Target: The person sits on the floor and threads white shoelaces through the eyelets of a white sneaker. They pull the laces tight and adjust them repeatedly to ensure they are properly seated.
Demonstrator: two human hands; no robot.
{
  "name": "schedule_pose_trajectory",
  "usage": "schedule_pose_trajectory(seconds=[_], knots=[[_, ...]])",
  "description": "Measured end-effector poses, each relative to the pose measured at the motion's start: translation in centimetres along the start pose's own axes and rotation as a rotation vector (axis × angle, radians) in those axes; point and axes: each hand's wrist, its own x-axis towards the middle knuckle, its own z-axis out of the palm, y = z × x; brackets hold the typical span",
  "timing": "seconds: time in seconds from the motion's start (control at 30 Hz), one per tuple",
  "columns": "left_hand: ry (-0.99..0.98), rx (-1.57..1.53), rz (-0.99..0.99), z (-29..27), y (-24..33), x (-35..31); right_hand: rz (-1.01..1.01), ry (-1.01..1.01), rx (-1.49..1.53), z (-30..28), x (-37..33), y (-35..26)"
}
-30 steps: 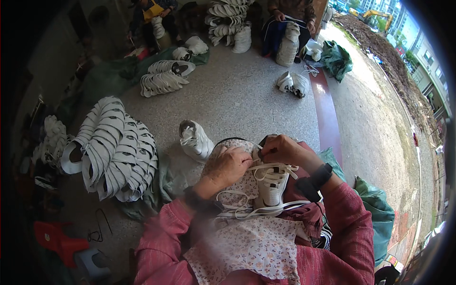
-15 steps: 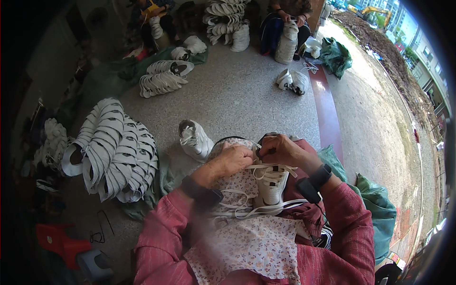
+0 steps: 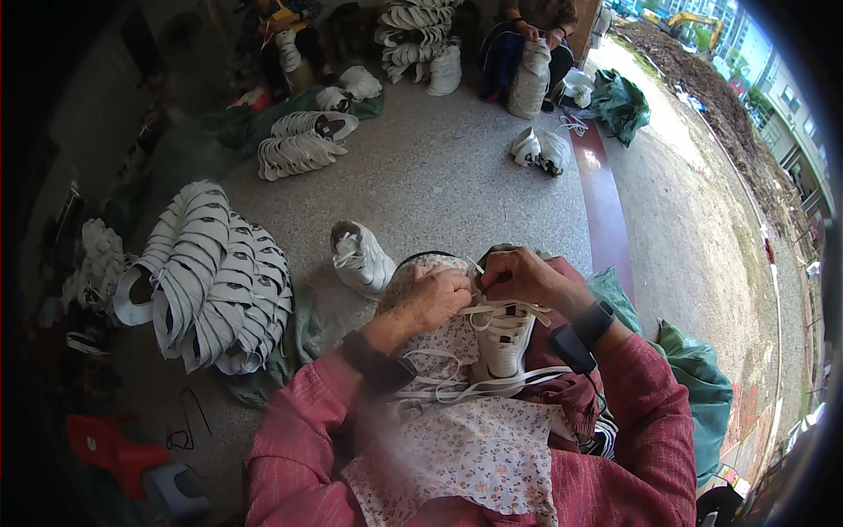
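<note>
On my lap, over a flowered cloth (image 3: 465, 443), lies a white shoe upper (image 3: 502, 351) with its perforated toe toward me. A flat white shoelace (image 3: 505, 383) crosses its eyelets, and the loose ends trail in loops to both sides. My right hand (image 3: 527, 277) is pinched over the shoe's far end, with the lace at its fingertips. Against the left edge of the same end, my left hand (image 3: 436, 299) is closed with curled fingers; what its fingertips hold is hidden. A laced white shoe (image 3: 362, 258) stands on the floor beyond my left hand.
Stacked white shoe uppers (image 3: 211, 277) stand at the left, with another pile (image 3: 303, 145) farther back. A red stool (image 3: 114, 448) is at the lower left. Green sacking (image 3: 694, 378) lies at my right. Two people sit at the back, one handling a white stack (image 3: 530, 83).
My left hand has shifted slightly, its fingers curling more beside the shoe. My right hand stays nearly in place at the lace. The shoe has hardly moved.
</note>
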Motion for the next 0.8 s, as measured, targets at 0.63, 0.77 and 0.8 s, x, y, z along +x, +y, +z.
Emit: schedule_pose_trajectory(seconds=[0.63, 0.77, 0.8], knots=[[-0.075, -0.152, -0.264, -3.6, 3.9, 0.7, 0.024, 0.063, 0.020, 0.5, -0.6, 0.0], [0.087, 0.017, 0.026, -2.3, 2.4, -0.1, -0.013, 0.079, -0.059, 0.5, -0.6, -0.2], [0.098, 0.034, 0.033, -2.1, 2.4, -0.1, -0.006, 0.081, -0.059, 0.5, -0.7, -0.4]])
